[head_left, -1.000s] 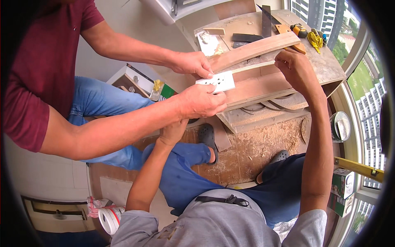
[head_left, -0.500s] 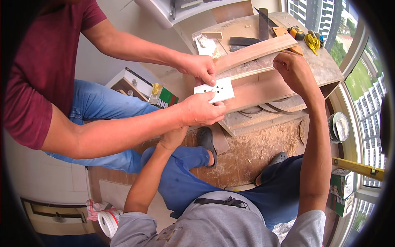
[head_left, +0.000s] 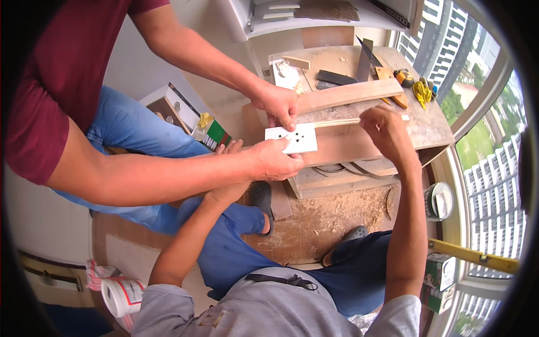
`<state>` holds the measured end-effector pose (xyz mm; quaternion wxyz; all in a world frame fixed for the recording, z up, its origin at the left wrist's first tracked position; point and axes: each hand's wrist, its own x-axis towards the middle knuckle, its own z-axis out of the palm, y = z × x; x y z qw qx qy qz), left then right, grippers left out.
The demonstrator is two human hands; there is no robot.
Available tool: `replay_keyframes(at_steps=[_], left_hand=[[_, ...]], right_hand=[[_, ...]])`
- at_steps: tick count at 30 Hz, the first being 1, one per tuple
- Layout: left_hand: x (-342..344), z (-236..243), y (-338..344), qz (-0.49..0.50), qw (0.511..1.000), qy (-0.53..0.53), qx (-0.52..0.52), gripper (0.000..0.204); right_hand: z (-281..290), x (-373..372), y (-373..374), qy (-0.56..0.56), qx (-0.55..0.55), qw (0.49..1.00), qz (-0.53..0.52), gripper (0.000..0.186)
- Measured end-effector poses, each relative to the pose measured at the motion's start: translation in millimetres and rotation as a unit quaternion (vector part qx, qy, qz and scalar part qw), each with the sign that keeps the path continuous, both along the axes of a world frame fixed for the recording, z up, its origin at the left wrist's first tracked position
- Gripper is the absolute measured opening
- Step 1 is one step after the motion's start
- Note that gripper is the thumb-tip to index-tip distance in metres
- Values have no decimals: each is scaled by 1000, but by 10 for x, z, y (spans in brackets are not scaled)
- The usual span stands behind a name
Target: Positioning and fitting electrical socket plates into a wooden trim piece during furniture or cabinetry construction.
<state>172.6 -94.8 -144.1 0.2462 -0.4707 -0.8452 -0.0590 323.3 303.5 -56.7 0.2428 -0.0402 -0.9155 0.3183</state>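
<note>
While a co-worker's hands (head_left: 276,160) pinch the white socket plate (head_left: 306,142) by the left end of the wooden trough (head_left: 340,148), my head view shows my left hand (head_left: 229,147) with fingers spread, partly hidden behind the co-worker's forearm (head_left: 174,178). My right hand (head_left: 387,129) is curled near the trough's right end; I can't tell whether it pinches anything. From here I judge the plate light, stiff and perhaps slippery, best held by its edges, with a brittle rim that might chip.

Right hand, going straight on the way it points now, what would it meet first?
Probably the upper plank, just past the right hand's knuckles in the picture, though the depth between them is unclear.
</note>
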Motion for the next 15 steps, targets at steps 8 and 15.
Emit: replay_keyframes(at_steps=[8,15], left_hand=[[-118,351,-152,-3,965,-247,-91,69],[-485,445,95,-64,893,-440,75,39]], right_hand=[[-163,-134,-190,44,78,996,31,16],[-264,-188,-147,25,130,991,5,15]])
